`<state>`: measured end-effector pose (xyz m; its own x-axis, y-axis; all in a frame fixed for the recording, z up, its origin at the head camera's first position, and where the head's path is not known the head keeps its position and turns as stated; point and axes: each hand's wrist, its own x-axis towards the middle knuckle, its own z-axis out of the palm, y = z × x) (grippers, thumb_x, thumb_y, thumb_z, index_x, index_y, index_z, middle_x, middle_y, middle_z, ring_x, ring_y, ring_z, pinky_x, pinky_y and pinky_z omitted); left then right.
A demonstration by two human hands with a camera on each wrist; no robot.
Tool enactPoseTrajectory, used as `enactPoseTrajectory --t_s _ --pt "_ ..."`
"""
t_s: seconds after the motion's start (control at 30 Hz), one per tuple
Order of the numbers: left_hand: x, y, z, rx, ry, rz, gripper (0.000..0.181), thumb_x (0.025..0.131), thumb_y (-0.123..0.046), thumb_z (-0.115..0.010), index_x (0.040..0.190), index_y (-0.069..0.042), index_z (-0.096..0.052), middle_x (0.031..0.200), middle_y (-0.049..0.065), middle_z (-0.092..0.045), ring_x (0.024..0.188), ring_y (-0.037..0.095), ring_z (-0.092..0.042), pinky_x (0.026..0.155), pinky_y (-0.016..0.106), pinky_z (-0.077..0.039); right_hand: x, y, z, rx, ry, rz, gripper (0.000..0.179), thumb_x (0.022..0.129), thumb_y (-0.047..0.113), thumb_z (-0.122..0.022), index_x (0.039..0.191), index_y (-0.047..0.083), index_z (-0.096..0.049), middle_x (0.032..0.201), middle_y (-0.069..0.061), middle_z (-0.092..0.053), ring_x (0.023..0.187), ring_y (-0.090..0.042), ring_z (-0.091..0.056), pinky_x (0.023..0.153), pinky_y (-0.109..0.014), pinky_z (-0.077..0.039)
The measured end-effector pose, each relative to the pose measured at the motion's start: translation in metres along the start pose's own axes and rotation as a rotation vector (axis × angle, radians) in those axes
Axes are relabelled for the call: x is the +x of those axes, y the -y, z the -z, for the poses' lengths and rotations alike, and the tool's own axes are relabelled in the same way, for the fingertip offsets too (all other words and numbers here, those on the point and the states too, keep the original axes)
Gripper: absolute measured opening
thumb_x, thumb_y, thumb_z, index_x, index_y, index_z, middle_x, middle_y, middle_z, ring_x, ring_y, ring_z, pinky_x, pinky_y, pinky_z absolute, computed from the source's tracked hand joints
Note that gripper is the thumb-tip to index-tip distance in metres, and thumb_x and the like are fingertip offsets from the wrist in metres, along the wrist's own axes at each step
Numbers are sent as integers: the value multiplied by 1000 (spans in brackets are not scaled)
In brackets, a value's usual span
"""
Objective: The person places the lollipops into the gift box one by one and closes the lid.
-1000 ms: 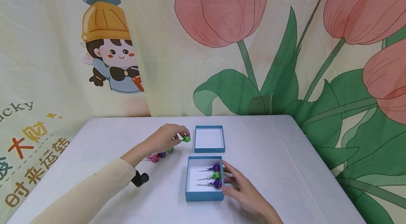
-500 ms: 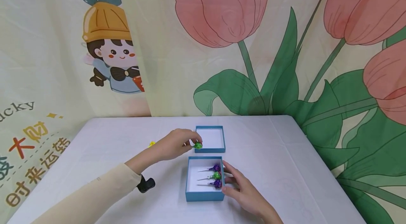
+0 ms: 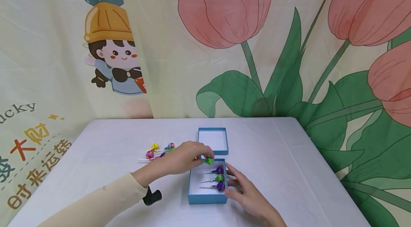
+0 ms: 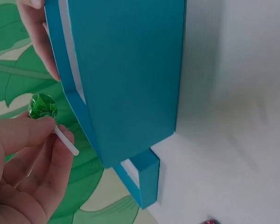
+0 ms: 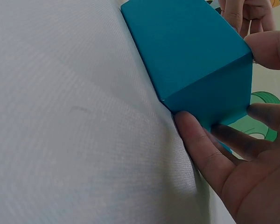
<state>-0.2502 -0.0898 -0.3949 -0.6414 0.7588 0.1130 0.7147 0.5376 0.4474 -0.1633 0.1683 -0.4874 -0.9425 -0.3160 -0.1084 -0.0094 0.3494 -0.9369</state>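
Note:
My left hand (image 3: 189, 157) pinches a green-wrapped lollipop (image 3: 209, 160) by thumb and fingers, over the far edge of the blue box (image 3: 207, 199). In the left wrist view, the green wrapper (image 4: 42, 106) rises above the thumb and the white stick slants down. Inside the box three lollipops lie side by side with heads to the right: a purple one (image 3: 219, 170), a green one (image 3: 219, 177) and another purple one (image 3: 220, 186). My right hand (image 3: 248, 195) holds the box's right side, its thumb at the near corner and fingers spread toward the far one.
The blue lid (image 3: 212, 152) lies with its white inside up, just behind the box. Left of it is a loose group of lollipops, among them a yellow one (image 3: 155, 146) and a pink one (image 3: 149, 154). A tulip-printed cloth (image 3: 231, 9) hangs behind the white table (image 3: 273, 155).
My left hand has carried the green lollipop right and toward me, from beside the lid to over the box. The loose lollipops show more fully. My right hand stays on the box.

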Motion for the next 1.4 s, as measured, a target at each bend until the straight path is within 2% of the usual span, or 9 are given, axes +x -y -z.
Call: enactPoseTrajectory --t_s 0.23,0.37,0.5,0.77,1.0,1.3,1.4 --pt "0 -7 -10 -66 45 -38 30 98 3 -72 123 -13 -76 118 -4 -76 101 18 -70 90 23 -58 0 -2 2 -5 8 19 79 100 33 -71 168 30 -30 165 -20 -40 137 -37 -57 110 -66 -47" --pt "0 -9 -16 -105 65 -56 31 97 5 -72 123 -12 -75 115 -3 -76 95 10 -69 85 22 -58 1 -4 4 -8 14 30 79 101 33 -70 169 30 -29 165 -20 -41 137 -37 -57 111 -66 -46" --pt "0 -10 -22 -126 97 -46 32 97 6 -71 122 -14 -75 112 -5 -75 94 4 -67 85 20 -58 0 -5 4 -8 19 40 78 102 33 -69 169 29 -29 165 -20 -40 137 -37 -57 111 -65 -46" --pt "0 -11 -33 -182 148 -25 34 95 8 -72 119 -17 -75 111 -9 -75 99 10 -70 86 18 -56 0 -4 5 -4 30 43 77 103 33 -68 169 29 -27 166 -19 -40 139 -37 -56 110 -65 -47" --pt "0 -13 -41 -188 159 -41 32 96 6 -72 118 -17 -75 110 -10 -74 95 3 -68 84 18 -57 1 -2 5 0 32 30 78 103 34 -68 169 30 -27 166 -18 -40 139 -37 -56 110 -65 -47" --pt "-1 -14 -49 -204 178 -48 34 96 6 -72 118 -19 -76 107 -11 -72 98 9 -70 85 17 -56 2 -5 6 4 39 46 79 102 39 -68 169 32 -27 166 -18 -39 140 -37 -55 111 -65 -47" --pt "0 -13 -52 -206 182 -53 34 96 7 -72 117 -20 -76 107 -11 -73 97 7 -69 85 16 -56 2 -6 7 7 39 45 78 102 39 -68 169 32 -27 166 -18 -40 140 -37 -55 111 -65 -46"
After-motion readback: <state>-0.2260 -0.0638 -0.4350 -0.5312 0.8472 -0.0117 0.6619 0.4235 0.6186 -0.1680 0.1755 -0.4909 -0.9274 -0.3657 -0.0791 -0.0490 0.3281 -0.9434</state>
